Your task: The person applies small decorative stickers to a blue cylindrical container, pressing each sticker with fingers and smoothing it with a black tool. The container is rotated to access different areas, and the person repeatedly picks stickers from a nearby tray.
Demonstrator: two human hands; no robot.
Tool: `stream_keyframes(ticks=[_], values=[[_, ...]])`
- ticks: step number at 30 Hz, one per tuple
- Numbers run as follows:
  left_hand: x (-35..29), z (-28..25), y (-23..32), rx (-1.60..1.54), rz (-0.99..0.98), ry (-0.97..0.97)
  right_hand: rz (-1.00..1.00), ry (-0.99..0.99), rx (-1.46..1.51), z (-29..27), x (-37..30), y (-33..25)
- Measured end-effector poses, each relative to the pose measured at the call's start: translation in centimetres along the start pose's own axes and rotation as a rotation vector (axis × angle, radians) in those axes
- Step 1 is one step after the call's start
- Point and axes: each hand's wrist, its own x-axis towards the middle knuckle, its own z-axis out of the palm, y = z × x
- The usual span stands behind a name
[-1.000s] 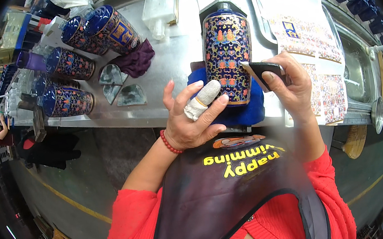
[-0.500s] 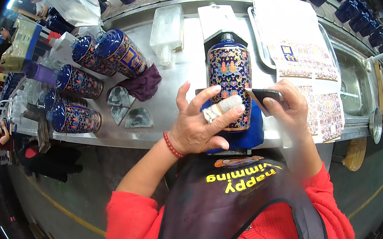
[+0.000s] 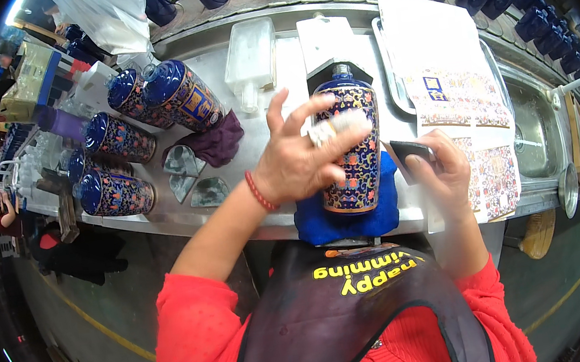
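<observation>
Head view: a tall blue bottle (image 3: 350, 147) with dense coloured patterning stands upright on a blue cloth (image 3: 349, 218) at the near edge of the steel tabletop (image 3: 274, 104), about midway along it. The left hand (image 3: 296, 160) lies against the bottle's left face, fingers spread wide and curving loosely over it; whether it grips or only presses I cannot tell. One finger is wrapped in pale tape. The right hand (image 3: 446, 172) sits just right of the bottle, closed around a small dark flat tool (image 3: 412, 150) pinched between thumb and fingers. Beside that hand, toward the right edge, lie sheets of patterned decals (image 3: 470, 96). Toward the left edge, four more decorated blue bottles (image 3: 147, 118) lie on their sides, with a purple rag (image 3: 214, 141) near them
</observation>
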Motion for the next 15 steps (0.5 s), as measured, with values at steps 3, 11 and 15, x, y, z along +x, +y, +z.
stream_keyframes(ticks=[3,11,15], values=[[-2.1,0.1,2.7,0.015,0.046,0.013,0.016,0.018,0.019,0.0,0.0,0.1],[-3.7,-0.4,6.0,-0.059,0.062,-0.015,-0.051,-0.035,-0.031,0.2,0.1,0.7],[-0.7,-0.3,1.7,-0.009,0.050,0.006,-0.053,-0.001,-0.043,0.1,0.2,0.5]])
